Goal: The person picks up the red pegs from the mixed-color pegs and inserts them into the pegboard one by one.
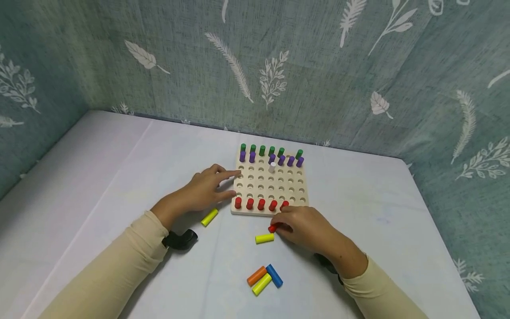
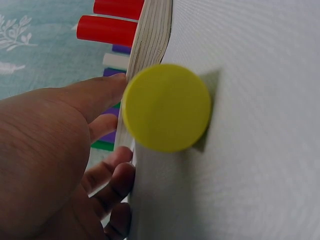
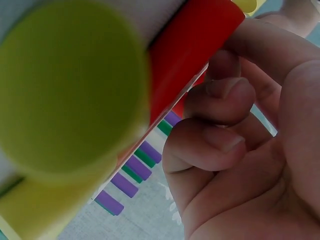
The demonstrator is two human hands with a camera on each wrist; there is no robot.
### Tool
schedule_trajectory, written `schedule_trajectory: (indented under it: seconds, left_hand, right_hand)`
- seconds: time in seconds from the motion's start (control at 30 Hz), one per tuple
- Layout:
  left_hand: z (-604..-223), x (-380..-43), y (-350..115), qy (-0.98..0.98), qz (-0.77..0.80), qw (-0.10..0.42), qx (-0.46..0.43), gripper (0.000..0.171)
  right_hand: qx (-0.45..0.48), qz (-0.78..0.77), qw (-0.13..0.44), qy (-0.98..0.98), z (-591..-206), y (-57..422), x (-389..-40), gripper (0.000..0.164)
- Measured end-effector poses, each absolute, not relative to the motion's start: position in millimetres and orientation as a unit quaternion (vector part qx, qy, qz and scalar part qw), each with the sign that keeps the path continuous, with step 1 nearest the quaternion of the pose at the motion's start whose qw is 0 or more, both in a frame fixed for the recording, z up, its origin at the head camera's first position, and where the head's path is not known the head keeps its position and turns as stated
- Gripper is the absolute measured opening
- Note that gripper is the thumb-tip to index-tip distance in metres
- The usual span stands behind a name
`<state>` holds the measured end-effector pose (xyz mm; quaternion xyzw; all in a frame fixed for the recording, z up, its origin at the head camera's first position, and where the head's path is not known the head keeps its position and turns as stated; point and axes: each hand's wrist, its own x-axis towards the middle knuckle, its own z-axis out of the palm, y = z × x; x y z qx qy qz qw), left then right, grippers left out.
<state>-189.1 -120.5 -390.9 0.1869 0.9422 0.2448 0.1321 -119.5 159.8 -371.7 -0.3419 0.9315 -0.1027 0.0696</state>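
Observation:
A wooden pegboard lies on the table. Green pegs line its back row, purple pegs the row before them, with a lone white peg just in front. Several red pegs stand along the near edge. My left hand touches the board's left edge with extended index finger and thumb, other fingers bent. Low in front of the board, my right hand pinches a loose red peg, tilted close over the table. Its fingers partly cover the front right corner.
A yellow peg lies beside the left hand, and another yellow peg lies just left of the right hand. Nearer me, an orange peg, a third yellow peg and a blue peg are clustered. A patterned curtain hangs behind the table.

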Motion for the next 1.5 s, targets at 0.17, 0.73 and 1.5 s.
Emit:
schedule_trajectory:
  seconds: [0.17,0.73,1.5]
  left_hand:
    - [-388.8,-189.9,-120.4,0.943,0.243,0.121,0.191,0.066]
    - [-393.1,-187.2,-120.9,0.942,0.248,0.129,0.186,0.066]
    - [-394.7,-189.8,-119.6,0.941,0.252,0.127,0.186,0.067]
  right_hand:
    - [-0.338,-0.092,0.064,0.935,-369.6,159.1,-120.7,0.018]
    - [-0.333,-0.166,0.01,0.928,-362.3,169.4,-119.6,0.019]
    - [-0.274,-0.245,0.04,0.929,-360.4,188.7,-135.8,0.018]
